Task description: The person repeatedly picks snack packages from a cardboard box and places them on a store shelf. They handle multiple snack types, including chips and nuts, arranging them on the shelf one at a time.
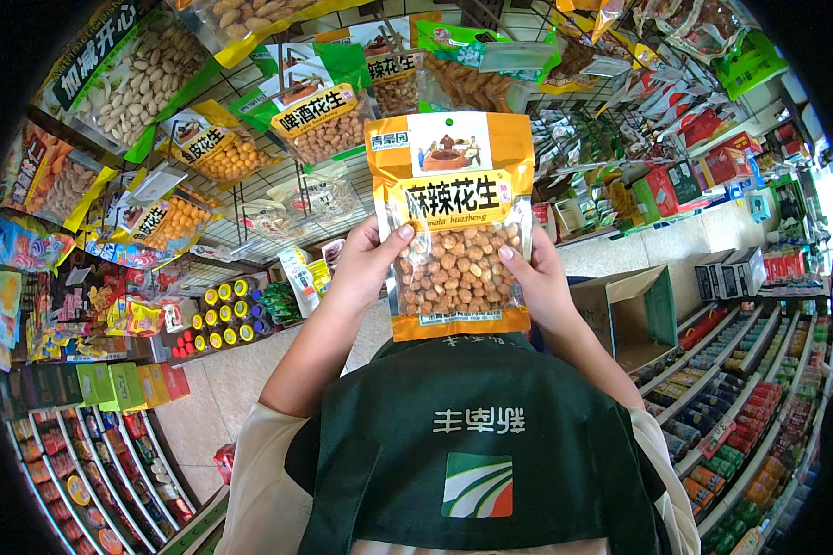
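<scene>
An orange plastic bag of coated peanuts (pixel 458 270) is held upright in front of my chest, its printed front facing me. Round brown nuts show through its clear window, and a hang hole pierces the top. My left hand (pixel 368 267) grips the bag's left edge, thumb on the front. On the opposite edge my right hand (pixel 543 274) does the same. The fingers behind the bag are hidden. Below it lies the dark green apron (pixel 472 395) that I wear, over pale sleeves.
A wire grid rack (pixel 250 208) hung with nut bags (pixel 323 121) stands ahead. An open cardboard box (pixel 625 319) sits at the right. Stocked shelves (pixel 729 409) line the right, others (pixel 97 479) the lower left. Jars with yellow lids (pixel 215 319) stand low at left.
</scene>
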`<state>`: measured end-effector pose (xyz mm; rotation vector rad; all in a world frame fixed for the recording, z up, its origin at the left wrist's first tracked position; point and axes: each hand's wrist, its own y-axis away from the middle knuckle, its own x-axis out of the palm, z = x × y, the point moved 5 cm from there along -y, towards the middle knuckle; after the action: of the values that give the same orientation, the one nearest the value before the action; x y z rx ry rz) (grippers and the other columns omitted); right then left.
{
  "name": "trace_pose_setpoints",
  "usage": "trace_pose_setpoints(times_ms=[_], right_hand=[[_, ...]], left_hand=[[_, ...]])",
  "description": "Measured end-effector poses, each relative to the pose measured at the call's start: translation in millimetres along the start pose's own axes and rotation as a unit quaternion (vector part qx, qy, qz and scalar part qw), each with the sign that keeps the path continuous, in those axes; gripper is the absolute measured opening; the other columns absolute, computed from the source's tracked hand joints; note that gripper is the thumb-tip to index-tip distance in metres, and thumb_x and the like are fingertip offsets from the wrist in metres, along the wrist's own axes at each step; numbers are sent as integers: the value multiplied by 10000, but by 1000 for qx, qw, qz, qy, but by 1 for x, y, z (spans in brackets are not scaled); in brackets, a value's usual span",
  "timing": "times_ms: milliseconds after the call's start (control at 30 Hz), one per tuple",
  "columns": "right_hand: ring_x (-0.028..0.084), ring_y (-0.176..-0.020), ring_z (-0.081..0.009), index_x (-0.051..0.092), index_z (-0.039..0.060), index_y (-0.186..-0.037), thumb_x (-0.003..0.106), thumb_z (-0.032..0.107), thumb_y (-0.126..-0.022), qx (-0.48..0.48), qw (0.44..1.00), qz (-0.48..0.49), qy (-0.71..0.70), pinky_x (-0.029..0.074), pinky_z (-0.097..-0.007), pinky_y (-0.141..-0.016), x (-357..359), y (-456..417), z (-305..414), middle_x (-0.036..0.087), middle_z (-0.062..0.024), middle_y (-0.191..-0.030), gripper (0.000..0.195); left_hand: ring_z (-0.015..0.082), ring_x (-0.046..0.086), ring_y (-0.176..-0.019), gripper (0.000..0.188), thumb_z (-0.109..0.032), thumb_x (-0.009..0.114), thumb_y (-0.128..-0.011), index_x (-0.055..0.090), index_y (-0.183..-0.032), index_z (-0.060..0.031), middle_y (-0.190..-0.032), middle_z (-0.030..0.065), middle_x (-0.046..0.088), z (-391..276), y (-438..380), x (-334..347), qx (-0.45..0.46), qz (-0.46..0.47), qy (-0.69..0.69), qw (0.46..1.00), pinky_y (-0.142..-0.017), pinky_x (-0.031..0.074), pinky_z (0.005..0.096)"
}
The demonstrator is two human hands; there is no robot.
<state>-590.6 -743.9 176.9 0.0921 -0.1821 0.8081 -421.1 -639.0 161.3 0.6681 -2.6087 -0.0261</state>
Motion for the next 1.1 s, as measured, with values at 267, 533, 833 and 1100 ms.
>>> trace_pose_setpoints(times_ms=[267, 533, 833, 1100], right_hand=[[514, -924, -104, 437, 26, -1129, 470, 144, -872, 97, 990, -53, -91, 413, -250, -800, -46, -1, 3, 550, -45, -1003, 285], [530, -743, -222, 412, -63, -1064, 513, 340, -800, 159, 713, 260, -632, 466, -292, -626, -71, -8, -32, 499, -153, -868, 493], [412, -413, -142, 394, 3, -836, 470, 332, -829, 188, 644, 387, -632, 349, -231, -364, -72, 45, 14, 388, -57, -544, 338], [424, -418, -138, 396, 15, -835, 484, 347, -826, 147, 650, 390, -636, 346, -230, -371, -100, 66, 19, 389, -46, -547, 344]], left_hand=[[79, 502, -785, 275, -209, 530, -850, 510, -1021, 6, -855, 15, 555, -10, 3, 54, 21, 14, -128, 991, -712, 411, 228], [275, 454, -1117, 374, -74, 596, -747, 516, -1110, -40, -1186, 133, 489, -10, 25, 187, 304, 451, -364, 756, -925, 364, 383], [201, 581, -748, 97, -1, 501, -773, 579, -829, 6, -812, 99, 607, -8, -4, 163, 273, 231, -264, 896, -693, 440, 294], [160, 553, -763, 119, -28, 454, -822, 562, -809, 22, -790, 96, 588, 17, -14, 159, 186, 186, -226, 938, -717, 425, 273]])
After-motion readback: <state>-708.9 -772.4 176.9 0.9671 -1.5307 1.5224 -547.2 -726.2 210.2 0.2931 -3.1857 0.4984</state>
